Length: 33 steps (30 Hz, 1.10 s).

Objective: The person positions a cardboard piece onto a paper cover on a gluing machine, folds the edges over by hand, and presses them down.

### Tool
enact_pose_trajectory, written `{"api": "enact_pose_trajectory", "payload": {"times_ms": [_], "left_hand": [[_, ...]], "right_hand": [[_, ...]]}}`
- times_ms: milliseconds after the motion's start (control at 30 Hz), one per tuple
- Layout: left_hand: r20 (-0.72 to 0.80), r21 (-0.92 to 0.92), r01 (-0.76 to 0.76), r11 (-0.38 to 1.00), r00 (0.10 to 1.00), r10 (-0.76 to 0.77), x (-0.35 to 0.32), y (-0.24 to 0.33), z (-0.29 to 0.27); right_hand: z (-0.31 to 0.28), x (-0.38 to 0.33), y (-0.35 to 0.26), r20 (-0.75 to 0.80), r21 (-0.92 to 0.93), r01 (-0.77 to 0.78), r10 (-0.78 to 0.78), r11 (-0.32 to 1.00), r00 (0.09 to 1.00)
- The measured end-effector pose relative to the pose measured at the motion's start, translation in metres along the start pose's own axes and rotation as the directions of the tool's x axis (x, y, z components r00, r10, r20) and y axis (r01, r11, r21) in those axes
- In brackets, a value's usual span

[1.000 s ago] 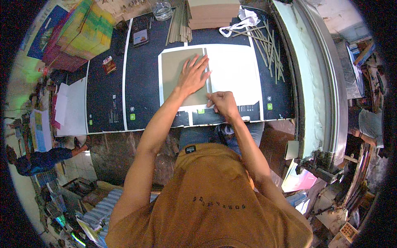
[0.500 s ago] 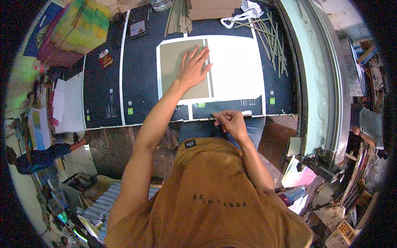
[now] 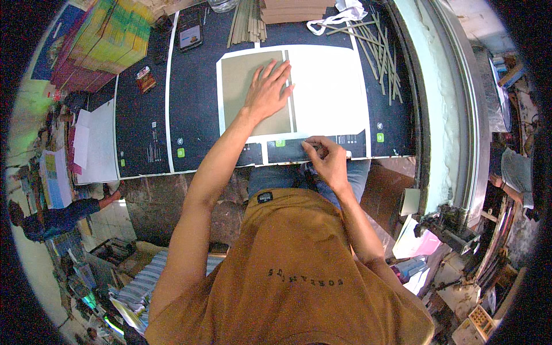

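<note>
My left hand (image 3: 265, 92) lies flat, fingers spread and gripping nothing, on a grey-brown board (image 3: 247, 86) that sits on the left half of a large white sheet (image 3: 330, 86) — the sheet itself spread across my dark worktable (image 3: 195, 103). My right hand (image 3: 326, 158) is at the near edge of the table, its fingertips pinched on the lower border of the white sheet, just beside a small green square (one of several printed on the dark surface). Whether anything else is caught in that pinch I cannot tell. A narrow grey strip (image 3: 291, 100) runs along the right side of the board, by my left fingertips. Farther back lie loose thin sticks (image 3: 376, 43), a bundle of flat slats (image 3: 247, 23) and a phone (image 3: 190, 35). A stack of bright printed paper (image 3: 106, 40) stands at the far left corner.
</note>
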<state>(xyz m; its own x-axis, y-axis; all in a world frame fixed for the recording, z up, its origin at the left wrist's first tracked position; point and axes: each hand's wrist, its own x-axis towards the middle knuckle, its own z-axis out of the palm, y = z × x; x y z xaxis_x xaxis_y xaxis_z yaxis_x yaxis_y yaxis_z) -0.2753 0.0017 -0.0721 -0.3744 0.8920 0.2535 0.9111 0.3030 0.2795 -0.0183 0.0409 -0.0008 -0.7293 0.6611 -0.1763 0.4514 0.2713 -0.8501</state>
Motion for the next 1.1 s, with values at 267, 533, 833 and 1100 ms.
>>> {"api": "enact_pose_trajectory", "payload": {"times_ms": [267,533,833,1100], "left_hand": [[-0.004,0.008,-0.017,1.0,1.0,0.018,0.0,-0.003,0.002],[-0.015,0.008,-0.005,1.0,1.0,0.005,-0.001,-0.001,0.003],[0.008,-0.033,-0.017,0.999,1.0,0.017,0.0,-0.003,0.003],[0.136,0.0,-0.16,0.987,0.978,0.159,-0.021,-0.001,-0.018]], "right_hand": [[0.017,0.008,-0.001,0.05,-0.089,0.249,-0.245,0.964,0.968],[0.016,0.01,-0.006,0.131,-0.225,0.284,-0.259,0.932,0.957],[0.011,0.005,0.002,-0.009,-0.145,0.269,-0.273,0.952,0.962],[-0.036,0.006,0.013,-0.256,-0.13,0.062,-0.094,0.99,0.962]]}}
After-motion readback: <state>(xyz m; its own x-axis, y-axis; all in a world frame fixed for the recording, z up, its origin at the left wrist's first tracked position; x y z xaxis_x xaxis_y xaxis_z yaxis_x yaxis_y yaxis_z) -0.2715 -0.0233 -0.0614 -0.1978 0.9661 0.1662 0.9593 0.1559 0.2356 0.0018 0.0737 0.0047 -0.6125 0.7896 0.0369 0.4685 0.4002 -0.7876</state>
